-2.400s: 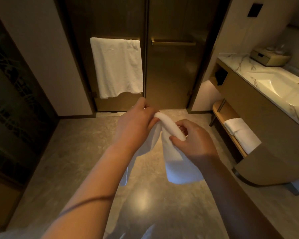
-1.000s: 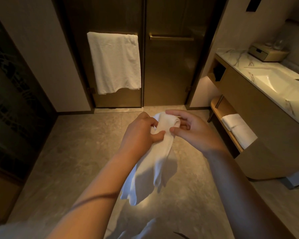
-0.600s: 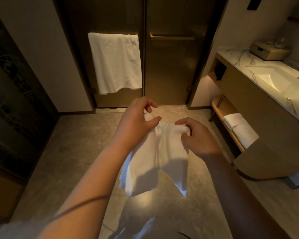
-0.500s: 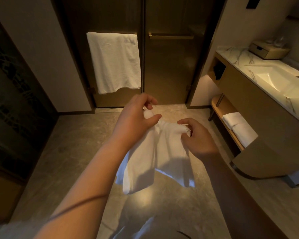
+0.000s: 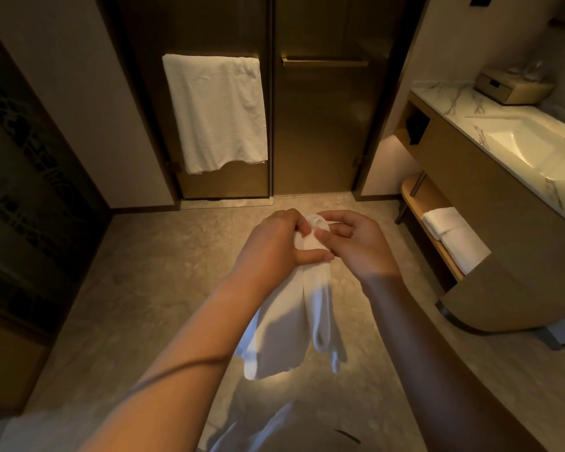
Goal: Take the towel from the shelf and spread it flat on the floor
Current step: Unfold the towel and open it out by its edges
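**Both my hands at the top of the towel**

My left hand (image 5: 271,243) grips the small white cloth towel (image 5: 294,321) near its top, the fingers curled round it and the thumb laid across the front. My right hand (image 5: 359,246), just beside it, pinches the top fold between thumb and first finger; the other fingers are loosely bent. The towel hangs bunched in long folds above the grey stone floor (image 5: 163,272), not touching it. At the right, the low wooden shelf (image 5: 418,197) carries folded white towels (image 5: 454,236).

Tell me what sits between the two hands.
Only the bunched top of the towel, seen in the head view: the left hand grips it, the right hand pinches it.
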`<state>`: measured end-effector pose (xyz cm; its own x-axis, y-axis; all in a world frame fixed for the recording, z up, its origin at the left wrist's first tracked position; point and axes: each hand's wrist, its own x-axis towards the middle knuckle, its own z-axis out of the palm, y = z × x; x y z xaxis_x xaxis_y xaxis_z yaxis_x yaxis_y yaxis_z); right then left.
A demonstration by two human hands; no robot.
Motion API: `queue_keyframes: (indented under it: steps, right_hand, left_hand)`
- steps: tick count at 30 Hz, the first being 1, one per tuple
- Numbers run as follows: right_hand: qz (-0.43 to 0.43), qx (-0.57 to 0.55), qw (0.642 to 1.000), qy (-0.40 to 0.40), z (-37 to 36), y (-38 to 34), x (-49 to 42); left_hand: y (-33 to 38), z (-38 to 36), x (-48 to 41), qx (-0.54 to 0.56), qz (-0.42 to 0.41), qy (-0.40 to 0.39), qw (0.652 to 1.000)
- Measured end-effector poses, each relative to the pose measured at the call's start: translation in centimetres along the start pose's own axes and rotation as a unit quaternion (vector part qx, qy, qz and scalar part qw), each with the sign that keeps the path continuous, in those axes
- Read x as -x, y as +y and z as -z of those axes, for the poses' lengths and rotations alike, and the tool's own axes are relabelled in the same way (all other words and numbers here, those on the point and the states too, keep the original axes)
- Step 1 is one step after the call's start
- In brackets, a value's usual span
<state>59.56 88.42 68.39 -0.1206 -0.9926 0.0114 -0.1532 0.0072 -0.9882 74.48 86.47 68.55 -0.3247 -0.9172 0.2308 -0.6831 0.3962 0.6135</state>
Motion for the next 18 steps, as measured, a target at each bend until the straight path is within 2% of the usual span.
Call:
queue_keyframes:
  steps: [7,13,18]
  right_hand:
    - [-0.055,-0.073,0.990,-0.103,0.9,-0.5,-0.2]
    - [-0.003,-0.083,0.989,-0.119,0.6,-0.6,0.1]
    - [0.037,-0.040,0.992,-0.114,0.1,-0.5,0.7]
  left_hand:
    - [-0.4,-0.2,-0.1,0.040,0.025,0.051,0.998]
    - [-0.2,0.6,-0.3,0.048,0.034,0.067,0.996]
    - [-0.4,1.3,-0.4,0.107,0.038,0.087,0.990]
